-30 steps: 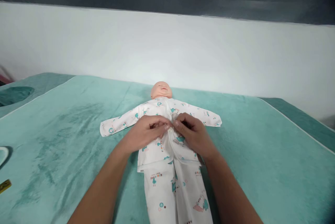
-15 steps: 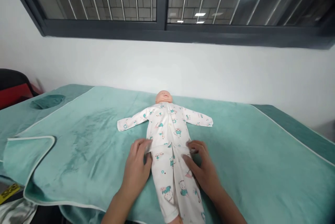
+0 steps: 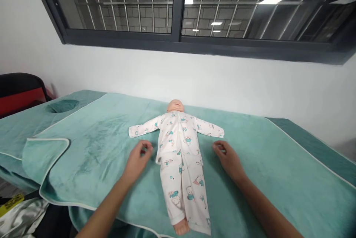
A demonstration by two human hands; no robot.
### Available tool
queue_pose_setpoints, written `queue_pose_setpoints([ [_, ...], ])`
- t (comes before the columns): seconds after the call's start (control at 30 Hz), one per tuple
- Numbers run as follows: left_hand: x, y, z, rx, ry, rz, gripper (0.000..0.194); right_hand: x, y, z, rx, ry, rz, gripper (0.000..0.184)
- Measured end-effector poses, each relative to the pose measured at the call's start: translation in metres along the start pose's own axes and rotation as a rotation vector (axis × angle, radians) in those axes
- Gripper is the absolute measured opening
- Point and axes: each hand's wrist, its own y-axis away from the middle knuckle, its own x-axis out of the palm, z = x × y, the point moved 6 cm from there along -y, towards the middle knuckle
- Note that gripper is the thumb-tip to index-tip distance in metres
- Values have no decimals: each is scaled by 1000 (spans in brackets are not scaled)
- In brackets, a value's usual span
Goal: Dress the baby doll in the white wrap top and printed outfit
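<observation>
A baby doll (image 3: 175,106) lies on its back, head toward the wall, arms stretched out sideways. It wears a white printed long-sleeved top (image 3: 178,134) with the front closed, and matching printed trousers (image 3: 185,189). One bare foot (image 3: 181,227) pokes out of the left trouser leg; the other foot is hidden in the cloth. Left of the doll's waist, my left hand (image 3: 139,156) hovers apart from the clothes, thumb and fingertips curled together on nothing. My right hand (image 3: 228,158) is off to the doll's right side, likewise curled and empty.
A green plush cover (image 3: 100,149) with pale piping lies under the doll, its front left corner folded back. It has a round hole (image 3: 62,106) at the far left. Beyond are a red and black chair (image 3: 20,95), white wall and barred window (image 3: 176,11). Pale cloth (image 3: 26,219) lies lower left.
My hands left the top's front fastening, went down to its hem at both sides, then drew outward off the clothes. The view has tilted up, showing more of the window.
</observation>
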Motion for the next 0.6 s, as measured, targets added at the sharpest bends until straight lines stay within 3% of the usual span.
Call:
queue_pose_setpoints([
  [0.03,-14,-13,9,-4,-113,-127,23,-11,-15,-15,79,55,-124,43],
  [0.1,-34,-35,27,-27,-348,-257,42,-20,-44,-37,152,146,-202,52],
  [0.23,-44,-64,55,-127,-614,-209,51,-15,-84,-57,132,268,-166,50],
  [0.4,-44,-77,59,-122,-668,-212,39,-8,-120,-63,61,248,-195,38],
  [0.6,-49,-81,62,-160,-689,-294,38,-15,-146,-67,33,160,-297,38],
])
